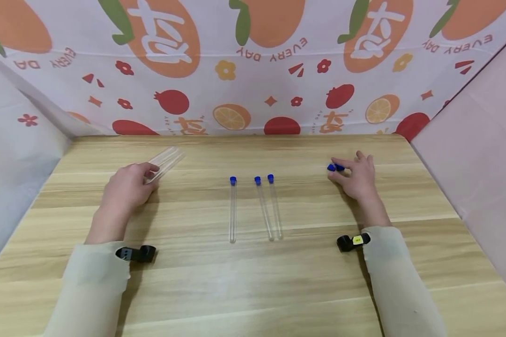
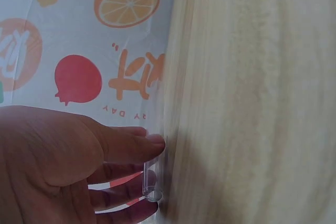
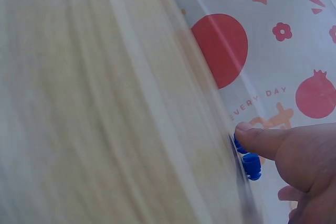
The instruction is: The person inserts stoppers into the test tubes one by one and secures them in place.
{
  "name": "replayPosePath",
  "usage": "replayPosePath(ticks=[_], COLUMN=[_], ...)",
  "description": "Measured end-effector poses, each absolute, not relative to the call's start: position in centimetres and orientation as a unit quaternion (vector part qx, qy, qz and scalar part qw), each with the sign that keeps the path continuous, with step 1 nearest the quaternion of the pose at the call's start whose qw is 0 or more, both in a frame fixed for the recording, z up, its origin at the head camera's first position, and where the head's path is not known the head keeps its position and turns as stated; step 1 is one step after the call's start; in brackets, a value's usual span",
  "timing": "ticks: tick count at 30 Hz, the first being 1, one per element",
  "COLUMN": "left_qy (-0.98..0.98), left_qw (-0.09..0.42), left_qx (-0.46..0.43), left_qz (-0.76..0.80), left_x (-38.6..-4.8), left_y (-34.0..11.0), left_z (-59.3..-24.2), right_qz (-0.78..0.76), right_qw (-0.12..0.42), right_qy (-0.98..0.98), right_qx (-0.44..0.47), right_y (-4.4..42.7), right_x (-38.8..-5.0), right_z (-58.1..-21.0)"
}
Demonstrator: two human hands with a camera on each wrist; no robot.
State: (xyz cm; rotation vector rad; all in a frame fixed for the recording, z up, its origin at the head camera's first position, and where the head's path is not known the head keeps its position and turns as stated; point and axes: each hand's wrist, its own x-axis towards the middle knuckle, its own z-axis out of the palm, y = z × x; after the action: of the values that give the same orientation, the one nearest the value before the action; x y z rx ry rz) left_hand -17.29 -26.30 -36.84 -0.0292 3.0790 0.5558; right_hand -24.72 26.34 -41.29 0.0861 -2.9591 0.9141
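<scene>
Centrally, three capped tubes lie on the tabletop, between both hands; two near each other, one apart to the left. Left hand grips uncapped clear tubes near the rear edge; their overlap makes the count hard to tell. Right hand pinches a blue cap, thumb to index finger; second cap just beside. Fruit-print cloth walls off the back. Black camera on left cuff.
</scene>
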Motion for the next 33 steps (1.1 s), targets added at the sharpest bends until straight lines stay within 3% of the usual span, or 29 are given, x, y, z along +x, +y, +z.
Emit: replayPosePath(ticks=[22,28,33], left_qy=[0.98,0.957,0.903], left_qw=[-0.006,0.002,0.032], left_qx=[-0.012,0.013,0.064], left_qz=[0.197,0.289,0.424], left_x=[-16.9,-16.9,-16.8], left_y=[-26.2,-24.8,-22.2], left_z=[-36.9,-36.0,-34.9], right_qz=[0.305,0.349,0.438], right_qw=[0.027,0.055,0.041], right_qy=[-0.95,-0.933,-0.895], right_qx=[0.053,0.074,0.07], right_y=[25.2,23.9,22.1], right_x=[-25.0,-24.4,-23.5], right_z=[-40.6,-39.2,-37.9])
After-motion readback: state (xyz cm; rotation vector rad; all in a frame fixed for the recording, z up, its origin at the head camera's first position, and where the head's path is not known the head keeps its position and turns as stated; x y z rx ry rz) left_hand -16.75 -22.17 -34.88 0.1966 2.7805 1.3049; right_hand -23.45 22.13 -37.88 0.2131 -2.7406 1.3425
